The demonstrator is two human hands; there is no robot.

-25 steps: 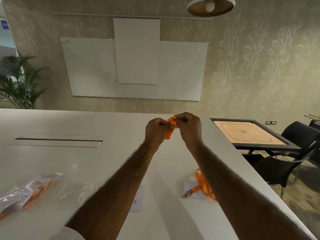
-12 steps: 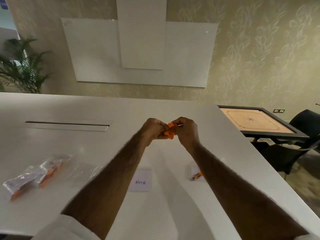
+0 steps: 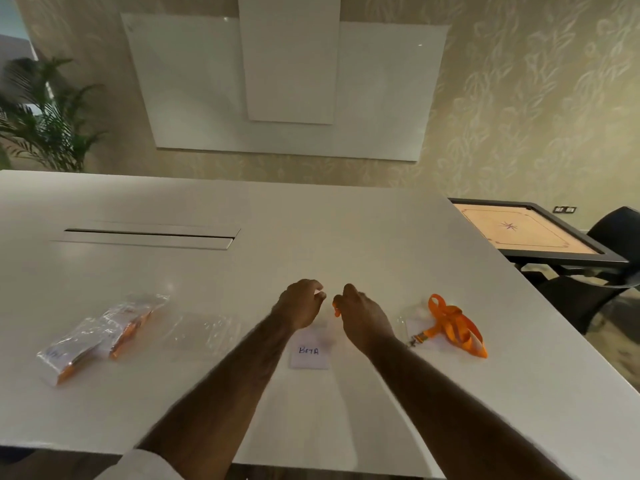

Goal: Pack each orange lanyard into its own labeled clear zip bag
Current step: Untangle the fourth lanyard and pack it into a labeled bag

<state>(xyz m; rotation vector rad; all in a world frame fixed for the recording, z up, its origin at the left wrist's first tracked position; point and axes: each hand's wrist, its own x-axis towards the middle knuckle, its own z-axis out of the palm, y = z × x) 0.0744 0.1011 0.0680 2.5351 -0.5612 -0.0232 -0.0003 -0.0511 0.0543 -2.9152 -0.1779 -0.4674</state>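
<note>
My right hand [image 3: 362, 315] hovers low over the white table [image 3: 346, 237] with its fingers curled round a folded orange lanyard [image 3: 336, 311], of which only a small bit shows. Just left of it, my left hand [image 3: 300, 303] has curled fingers with nothing visible in them. Below the hands lies a white label reading BETA [image 3: 309, 351]. An empty clear zip bag [image 3: 201, 332] lies to the left. A loose orange lanyard [image 3: 455, 325] with a metal clip rests on another clear bag [image 3: 414, 323] to the right.
Two packed bags with orange lanyards [image 3: 130, 320] [image 3: 65, 351] lie at the left of the table. A cable slot [image 3: 149, 235] sits in the far tabletop. A carrom board [image 3: 526, 230] and black chairs [image 3: 602, 282] stand off the table's right edge.
Both hands have come down from chest height to just above the table and moved apart. The lanyard they held together now shows only at the right hand. The view has tilted down.
</note>
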